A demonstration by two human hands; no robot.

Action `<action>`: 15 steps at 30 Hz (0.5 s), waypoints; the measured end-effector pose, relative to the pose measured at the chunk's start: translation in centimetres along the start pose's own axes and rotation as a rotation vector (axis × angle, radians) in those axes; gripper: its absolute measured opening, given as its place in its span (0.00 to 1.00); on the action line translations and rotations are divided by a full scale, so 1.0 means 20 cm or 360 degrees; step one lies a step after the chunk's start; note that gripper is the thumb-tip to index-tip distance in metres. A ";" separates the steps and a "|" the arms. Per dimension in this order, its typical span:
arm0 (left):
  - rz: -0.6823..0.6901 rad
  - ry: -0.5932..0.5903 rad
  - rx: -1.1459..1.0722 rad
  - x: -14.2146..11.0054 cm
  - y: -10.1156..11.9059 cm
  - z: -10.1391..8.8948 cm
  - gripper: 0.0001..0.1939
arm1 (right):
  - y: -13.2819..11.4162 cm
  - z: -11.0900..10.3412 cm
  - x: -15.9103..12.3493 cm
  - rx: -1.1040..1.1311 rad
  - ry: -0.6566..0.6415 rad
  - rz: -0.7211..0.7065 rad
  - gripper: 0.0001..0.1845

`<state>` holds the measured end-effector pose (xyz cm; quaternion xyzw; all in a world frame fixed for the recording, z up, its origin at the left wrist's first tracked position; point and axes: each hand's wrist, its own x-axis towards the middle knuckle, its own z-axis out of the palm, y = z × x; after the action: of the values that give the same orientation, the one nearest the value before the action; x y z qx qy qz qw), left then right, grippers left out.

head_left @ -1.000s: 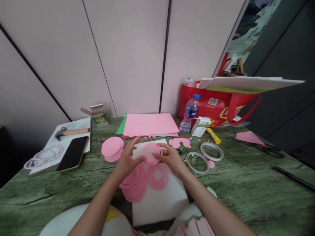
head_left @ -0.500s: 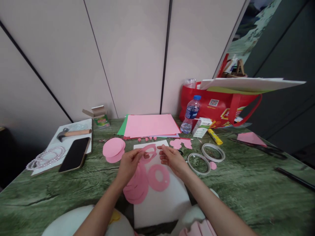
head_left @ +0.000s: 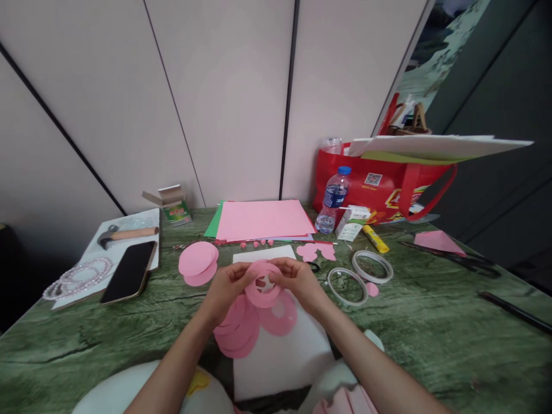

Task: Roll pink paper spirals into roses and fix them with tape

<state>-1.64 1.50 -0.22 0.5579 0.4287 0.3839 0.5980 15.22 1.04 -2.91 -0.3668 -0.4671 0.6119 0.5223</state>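
Observation:
A pink paper ring [head_left: 264, 299] is held up between my two hands, its open middle facing me. My left hand [head_left: 228, 286] pinches its left edge and my right hand [head_left: 298, 282] pinches its right edge. Just below and behind it, another pink ring [head_left: 282, 319] lies on a white sheet [head_left: 276, 368], partly hidden by the held one. Overlapping pink paper pieces [head_left: 237, 333] lie in a pile at the sheet's left side, below my left hand.
Pink discs [head_left: 198, 260] lie to the left, near a phone [head_left: 130, 271] and a hammer [head_left: 129, 233]. Coloured paper [head_left: 265, 219] is stacked behind. Right of my hands are tape rolls [head_left: 347, 286], a glue stick [head_left: 375, 238], a bottle [head_left: 334, 200], scissors [head_left: 466, 264] and a red bag [head_left: 371, 190].
My right hand has moved left and taken hold of the ring's right edge. The ring has turned from a slant to face me and come slightly lower.

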 end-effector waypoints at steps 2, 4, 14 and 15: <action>0.0053 0.0025 0.0086 0.00 0.01 0.01 0.17 | 0.01 0.01 0.00 -0.0089 -0.0025 -0.0021 0.17; 0.0097 0.0047 0.0148 0.00 0.01 0.01 0.15 | 0.02 0.02 0.00 -0.0193 -0.0025 -0.0039 0.15; 0.0125 0.0214 0.0154 0.01 0.00 0.01 0.11 | 0.02 0.01 0.00 -0.0220 0.0138 -0.0037 0.29; 0.0129 0.0190 0.0152 0.01 0.00 0.01 0.11 | 0.02 0.01 0.00 -0.0201 0.0104 -0.0037 0.26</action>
<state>-1.49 1.61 -0.21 0.5788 0.4585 0.4194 0.5282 14.90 1.00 -3.27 -0.4134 -0.4916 0.5630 0.5201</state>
